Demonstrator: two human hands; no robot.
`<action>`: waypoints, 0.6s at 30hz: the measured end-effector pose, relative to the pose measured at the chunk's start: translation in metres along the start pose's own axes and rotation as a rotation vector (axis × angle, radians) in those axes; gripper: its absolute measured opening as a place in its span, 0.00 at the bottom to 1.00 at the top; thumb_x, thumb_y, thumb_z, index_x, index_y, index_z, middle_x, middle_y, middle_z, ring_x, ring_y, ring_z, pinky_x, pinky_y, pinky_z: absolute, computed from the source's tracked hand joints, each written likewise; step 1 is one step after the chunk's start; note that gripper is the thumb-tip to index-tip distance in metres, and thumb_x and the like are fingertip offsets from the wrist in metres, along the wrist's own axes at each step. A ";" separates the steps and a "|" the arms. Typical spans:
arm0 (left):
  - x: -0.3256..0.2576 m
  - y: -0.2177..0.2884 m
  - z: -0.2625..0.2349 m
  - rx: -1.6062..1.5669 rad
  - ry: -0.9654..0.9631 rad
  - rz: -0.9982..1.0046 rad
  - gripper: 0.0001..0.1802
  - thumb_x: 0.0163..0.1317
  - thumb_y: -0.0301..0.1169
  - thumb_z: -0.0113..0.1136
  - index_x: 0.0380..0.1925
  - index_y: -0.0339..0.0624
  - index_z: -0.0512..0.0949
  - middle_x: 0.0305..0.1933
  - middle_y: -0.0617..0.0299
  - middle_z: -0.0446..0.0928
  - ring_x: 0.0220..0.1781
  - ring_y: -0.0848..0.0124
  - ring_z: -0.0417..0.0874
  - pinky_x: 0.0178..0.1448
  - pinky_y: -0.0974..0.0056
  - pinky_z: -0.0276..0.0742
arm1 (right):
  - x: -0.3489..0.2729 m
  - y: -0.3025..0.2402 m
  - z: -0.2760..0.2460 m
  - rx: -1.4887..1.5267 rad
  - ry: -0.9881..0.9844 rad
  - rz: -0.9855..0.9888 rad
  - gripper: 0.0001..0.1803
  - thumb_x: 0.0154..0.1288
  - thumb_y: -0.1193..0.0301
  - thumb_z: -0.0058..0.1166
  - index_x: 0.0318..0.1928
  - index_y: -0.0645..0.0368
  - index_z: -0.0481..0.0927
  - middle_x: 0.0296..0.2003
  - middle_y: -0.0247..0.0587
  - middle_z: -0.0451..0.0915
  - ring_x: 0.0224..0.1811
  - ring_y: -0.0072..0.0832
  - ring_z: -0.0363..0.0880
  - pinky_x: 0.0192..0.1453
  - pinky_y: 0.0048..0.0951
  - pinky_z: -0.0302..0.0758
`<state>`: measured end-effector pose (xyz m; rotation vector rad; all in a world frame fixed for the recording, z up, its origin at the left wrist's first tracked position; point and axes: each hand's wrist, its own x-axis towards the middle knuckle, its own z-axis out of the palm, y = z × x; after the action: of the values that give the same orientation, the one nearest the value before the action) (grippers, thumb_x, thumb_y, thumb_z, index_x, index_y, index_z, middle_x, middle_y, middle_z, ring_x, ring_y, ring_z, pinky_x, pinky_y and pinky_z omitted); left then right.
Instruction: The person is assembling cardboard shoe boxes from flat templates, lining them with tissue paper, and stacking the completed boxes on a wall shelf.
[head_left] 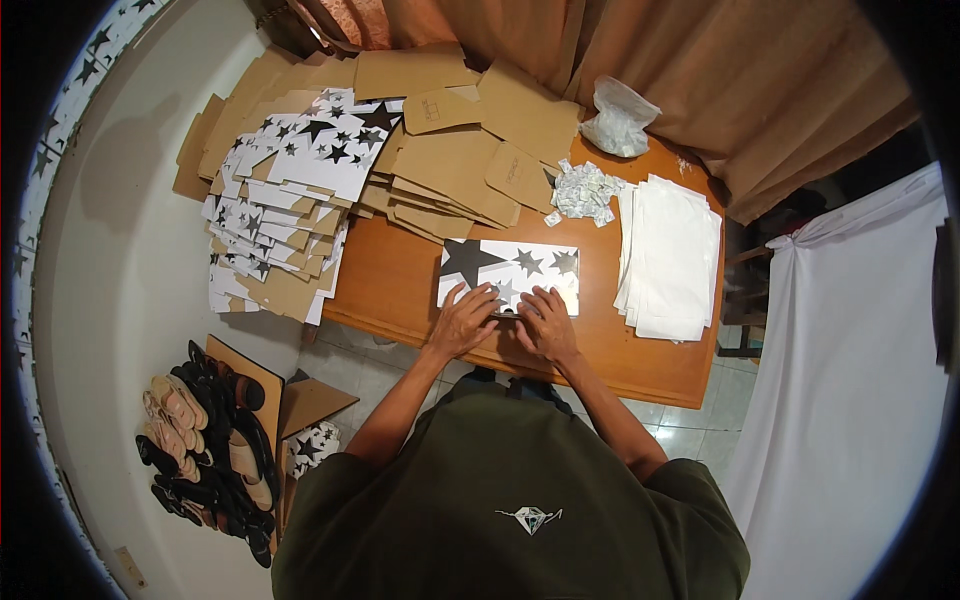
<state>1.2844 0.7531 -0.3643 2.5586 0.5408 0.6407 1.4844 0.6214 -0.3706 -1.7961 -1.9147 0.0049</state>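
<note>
Against the starred box [520, 265], left hand [463, 324] and right hand [548, 328] loosely spread.

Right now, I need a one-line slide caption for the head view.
Left hand and right hand at the near edge of a star-printed box on a wooden table, white sheets at right.

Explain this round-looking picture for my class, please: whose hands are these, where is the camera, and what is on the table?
No machine here: these are one person's bare hands. A wide fisheye camera worn on the person's head looks down, so straight edges bend. The left hand and right hand touch the near side of a white box with stars; whether they grip it is hard to tell. On the wooden table, star-printed card is piled left, brown cardboard behind, white sheets right, with small packets and a plastic bag farther back.
</note>
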 end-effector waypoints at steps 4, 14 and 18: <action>-0.002 -0.006 0.013 -0.018 -0.029 0.013 0.14 0.57 0.31 0.74 0.43 0.42 0.85 0.59 0.59 0.82 0.70 0.62 0.77 0.77 0.44 0.60 | 0.001 -0.001 0.002 0.020 0.032 0.007 0.20 0.60 0.65 0.68 0.51 0.58 0.82 0.58 0.43 0.80 0.67 0.45 0.73 0.75 0.57 0.64; 0.004 -0.006 0.017 -0.059 -0.002 -0.031 0.09 0.58 0.33 0.73 0.36 0.43 0.84 0.52 0.62 0.82 0.68 0.64 0.77 0.74 0.42 0.59 | -0.005 0.006 0.016 -0.016 0.030 -0.008 0.18 0.62 0.67 0.63 0.53 0.53 0.82 0.60 0.42 0.78 0.69 0.46 0.70 0.76 0.61 0.60; 0.009 -0.003 0.014 -0.053 0.033 -0.032 0.09 0.56 0.32 0.76 0.33 0.43 0.84 0.50 0.61 0.82 0.65 0.63 0.80 0.72 0.44 0.61 | -0.007 0.007 0.012 -0.093 -0.026 -0.055 0.17 0.63 0.69 0.59 0.53 0.49 0.82 0.62 0.42 0.77 0.71 0.46 0.68 0.76 0.63 0.59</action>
<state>1.2979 0.7549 -0.3740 2.4887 0.5669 0.6776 1.4862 0.6195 -0.3863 -1.8102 -2.0123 -0.0818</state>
